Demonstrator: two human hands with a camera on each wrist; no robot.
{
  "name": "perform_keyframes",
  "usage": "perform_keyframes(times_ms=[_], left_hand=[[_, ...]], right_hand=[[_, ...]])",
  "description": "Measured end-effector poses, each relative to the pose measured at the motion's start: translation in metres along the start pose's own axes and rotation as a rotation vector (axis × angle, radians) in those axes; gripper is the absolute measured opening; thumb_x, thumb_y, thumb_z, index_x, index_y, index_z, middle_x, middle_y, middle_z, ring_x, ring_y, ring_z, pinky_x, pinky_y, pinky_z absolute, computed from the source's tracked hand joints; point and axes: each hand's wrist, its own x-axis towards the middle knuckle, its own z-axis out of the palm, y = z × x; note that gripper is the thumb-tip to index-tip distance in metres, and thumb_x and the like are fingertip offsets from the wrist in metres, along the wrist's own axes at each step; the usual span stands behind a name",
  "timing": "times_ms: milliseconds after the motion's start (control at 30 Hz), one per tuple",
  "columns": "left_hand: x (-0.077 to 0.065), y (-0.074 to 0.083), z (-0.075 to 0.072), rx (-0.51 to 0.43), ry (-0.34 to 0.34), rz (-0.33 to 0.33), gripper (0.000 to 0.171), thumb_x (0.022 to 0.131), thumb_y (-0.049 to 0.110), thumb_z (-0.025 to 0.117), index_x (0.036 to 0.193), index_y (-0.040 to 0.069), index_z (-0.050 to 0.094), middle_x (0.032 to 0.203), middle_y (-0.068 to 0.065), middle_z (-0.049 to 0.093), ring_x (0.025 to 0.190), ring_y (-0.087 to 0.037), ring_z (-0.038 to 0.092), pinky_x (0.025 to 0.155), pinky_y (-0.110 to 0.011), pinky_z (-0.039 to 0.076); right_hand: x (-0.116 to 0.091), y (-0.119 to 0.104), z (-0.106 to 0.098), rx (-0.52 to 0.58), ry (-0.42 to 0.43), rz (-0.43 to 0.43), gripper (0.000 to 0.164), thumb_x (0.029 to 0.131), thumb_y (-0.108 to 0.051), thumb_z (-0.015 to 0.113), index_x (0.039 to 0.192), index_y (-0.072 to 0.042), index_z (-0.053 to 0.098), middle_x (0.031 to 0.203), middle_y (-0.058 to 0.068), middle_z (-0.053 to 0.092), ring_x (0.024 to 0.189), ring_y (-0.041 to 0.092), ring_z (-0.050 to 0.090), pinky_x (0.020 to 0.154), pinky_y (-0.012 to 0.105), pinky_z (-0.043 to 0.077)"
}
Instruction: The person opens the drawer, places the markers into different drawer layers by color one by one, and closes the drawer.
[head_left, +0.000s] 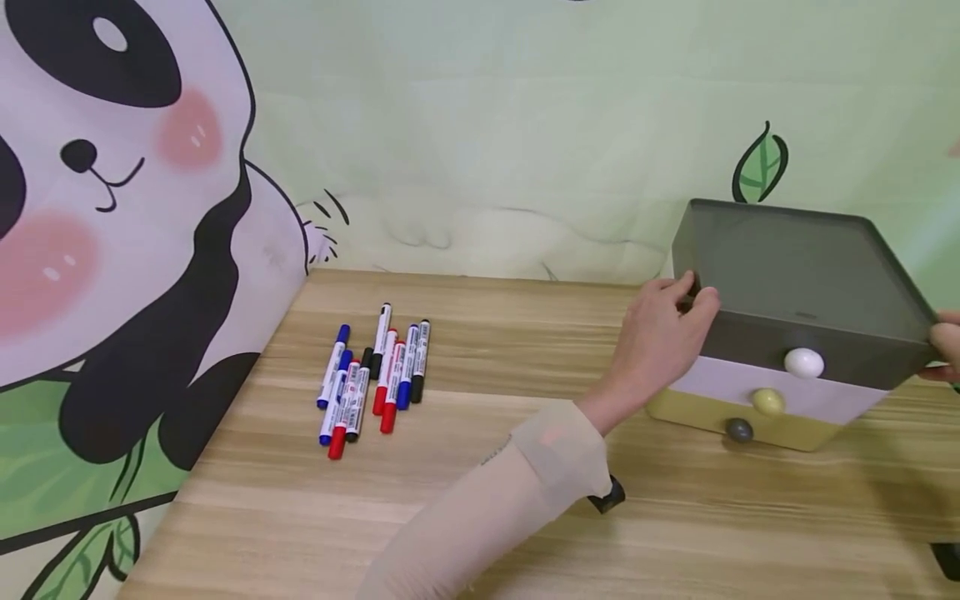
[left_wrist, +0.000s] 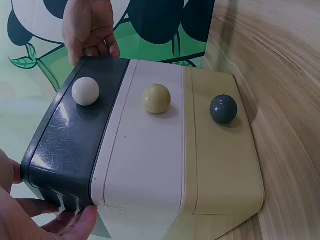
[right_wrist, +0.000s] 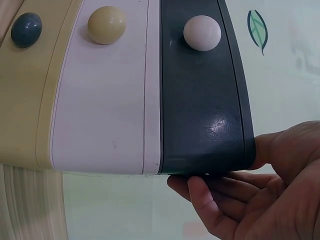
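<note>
A small three-drawer desktop organizer point(head_left: 795, 271) stands on the right of the table. Its dark grey top tier carries a white knob point(head_left: 804, 362), the pale lilac middle one a yellow knob point(head_left: 768, 402), and the yellow bottom one a grey knob point(head_left: 739, 430). My left hand point(head_left: 663, 333) grips the top tier's left side, thumb at the upper edge and fingers against the side. On the opposite side my right hand point(right_wrist: 270, 190) holds the same tier, with thumb at the top edge and fingers bent beneath its side. The head view cuts off most of the right hand.
Several whiteboard markers point(head_left: 395, 375) with blue, red and black caps lie in a loose group left of centre on the wooden table point(head_left: 487, 350). Behind stands a pale green wall point(head_left: 465, 125) with a panda picture. A black object point(head_left: 609, 496) shows beside the left sleeve.
</note>
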Motion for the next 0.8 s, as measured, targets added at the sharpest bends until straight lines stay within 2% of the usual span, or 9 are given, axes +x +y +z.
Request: perform_keyframes(times_ms=[100, 200, 267, 333, 433, 500, 567, 733, 800], left_hand=[[-0.002, 0.0, -0.004, 0.006, 0.004, -0.014, 0.055, 0.103, 0.047, 0.046, 0.146, 0.016, 0.059, 0.143, 0.002, 0.059, 0.128, -0.015, 0.055, 0.101, -0.029, 0.045], [-0.004, -0.001, -0.01, 0.019, 0.011, -0.03, 0.054, 0.103, 0.046, 0.047, 0.146, 0.017, 0.06, 0.142, 0.001, 0.059, 0.127, -0.016, 0.056, 0.099, -0.029, 0.046], [-0.005, -0.001, -0.014, 0.029, 0.017, -0.032, 0.053, 0.103, 0.045, 0.047, 0.146, 0.016, 0.06, 0.142, 0.0, 0.059, 0.126, -0.018, 0.057, 0.098, -0.029, 0.047], [-0.006, -0.003, -0.018, 0.041, 0.023, -0.028, 0.053, 0.103, 0.044, 0.047, 0.145, 0.015, 0.06, 0.141, 0.0, 0.06, 0.125, -0.018, 0.057, 0.096, -0.03, 0.048], [-0.008, -0.006, -0.022, 0.05, 0.034, -0.013, 0.053, 0.103, 0.043, 0.047, 0.144, 0.013, 0.061, 0.141, -0.002, 0.06, 0.125, -0.02, 0.058, 0.095, -0.03, 0.049], [-0.009, -0.009, -0.026, 0.048, 0.042, -0.007, 0.053, 0.103, 0.042, 0.047, 0.144, 0.012, 0.061, 0.141, -0.003, 0.061, 0.124, -0.02, 0.059, 0.093, -0.03, 0.049], [-0.01, -0.011, -0.029, 0.047, 0.051, -0.002, 0.052, 0.103, 0.041, 0.047, 0.144, 0.011, 0.061, 0.14, -0.004, 0.061, 0.123, -0.021, 0.06, 0.093, -0.03, 0.05], [-0.013, -0.014, -0.04, 0.053, 0.044, -0.006, 0.054, 0.103, 0.039, 0.045, 0.145, 0.009, 0.059, 0.143, -0.006, 0.059, 0.126, -0.022, 0.059, 0.094, -0.033, 0.051], [-0.015, -0.014, -0.044, 0.057, 0.033, -0.011, 0.055, 0.103, 0.039, 0.044, 0.146, 0.008, 0.058, 0.145, -0.006, 0.058, 0.127, -0.023, 0.058, 0.094, -0.032, 0.051]], right_hand=[[-0.054, -0.101, 0.026, -0.032, -0.013, -0.012, 0.035, 0.093, -0.001, 0.037, 0.103, -0.002, 0.071, 0.076, -0.015, 0.062, 0.061, -0.013, 0.056, 0.044, 0.015, 0.049], [-0.087, -0.155, 0.043, 0.036, -0.01, -0.065, 0.034, 0.097, -0.001, 0.041, 0.11, 0.013, 0.069, 0.075, -0.015, 0.063, 0.06, -0.014, 0.057, 0.048, 0.01, 0.048], [-0.074, -0.125, 0.039, 0.049, -0.019, -0.12, 0.033, 0.099, -0.006, 0.045, 0.115, 0.004, 0.072, 0.08, -0.019, 0.065, 0.062, -0.012, 0.062, 0.05, 0.012, 0.051], [-0.069, -0.114, 0.039, 0.103, -0.029, -0.131, 0.035, 0.099, -0.006, 0.047, 0.105, -0.022, 0.078, 0.08, -0.023, 0.066, 0.062, -0.009, 0.065, 0.051, 0.015, 0.052], [-0.086, -0.149, 0.048, 0.074, -0.045, -0.098, 0.048, 0.096, -0.003, 0.043, 0.092, -0.04, 0.072, 0.078, -0.025, 0.066, 0.061, -0.009, 0.064, 0.05, 0.014, 0.052], [-0.12, -0.215, 0.063, 0.099, -0.076, -0.078, 0.057, 0.093, 0.001, 0.039, 0.083, -0.047, 0.066, 0.073, -0.026, 0.064, 0.059, -0.011, 0.061, 0.051, 0.01, 0.05], [-0.135, -0.242, 0.07, 0.108, -0.097, -0.077, 0.06, 0.093, 0.004, 0.037, 0.082, -0.048, 0.064, 0.072, -0.027, 0.064, 0.059, -0.011, 0.061, 0.051, 0.008, 0.048], [-0.14, -0.253, 0.076, 0.101, -0.15, -0.106, 0.06, 0.096, 0.006, 0.038, 0.09, -0.049, 0.064, 0.079, -0.029, 0.065, 0.063, -0.011, 0.062, 0.053, 0.009, 0.049], [-0.141, -0.254, 0.079, 0.043, -0.163, -0.117, 0.05, 0.097, 0.004, 0.039, 0.106, -0.03, 0.074, 0.082, -0.032, 0.062, 0.065, -0.012, 0.062, 0.054, 0.01, 0.049]])
